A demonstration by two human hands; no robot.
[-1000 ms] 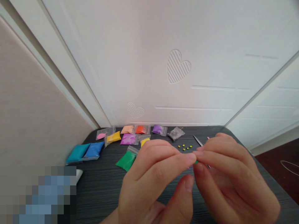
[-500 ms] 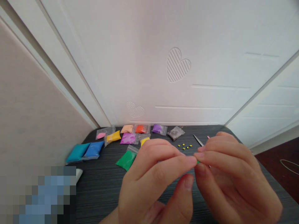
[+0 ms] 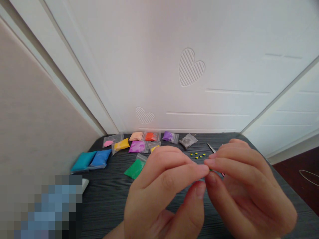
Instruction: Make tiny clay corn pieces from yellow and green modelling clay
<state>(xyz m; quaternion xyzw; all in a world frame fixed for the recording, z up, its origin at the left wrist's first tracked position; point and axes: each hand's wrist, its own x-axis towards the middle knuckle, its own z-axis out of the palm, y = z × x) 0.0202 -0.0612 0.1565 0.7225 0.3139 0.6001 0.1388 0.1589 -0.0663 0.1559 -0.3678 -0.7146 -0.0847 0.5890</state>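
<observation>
A tiny green piece of modelling clay (image 3: 211,170) is pinched between the thumb and index finger of my right hand (image 3: 251,189). Most of it is hidden by the fingertips. My left hand (image 3: 166,196) reaches in from the other side, its index fingertip pressed against the right fingertips beside the clay. The left thumb stands apart below, leaving a gap. Just beyond the hands, several small yellow-and-green clay pieces (image 3: 196,157) lie on the dark table (image 3: 107,199). A pointed metal blade (image 3: 211,147) lies partly behind my right hand.
Clear bags of coloured clay lie on the left and along the back, among them a green bag (image 3: 136,168), a blue bag (image 3: 100,159), a teal bag (image 3: 83,161) and a grey bag (image 3: 188,141). A white panel with heart reliefs (image 3: 190,68) rises behind the table.
Both hands have shifted slightly left, and the right fingertips have closed further over the green clay. The left thumb has risen a little. The things on the table lie as before.
</observation>
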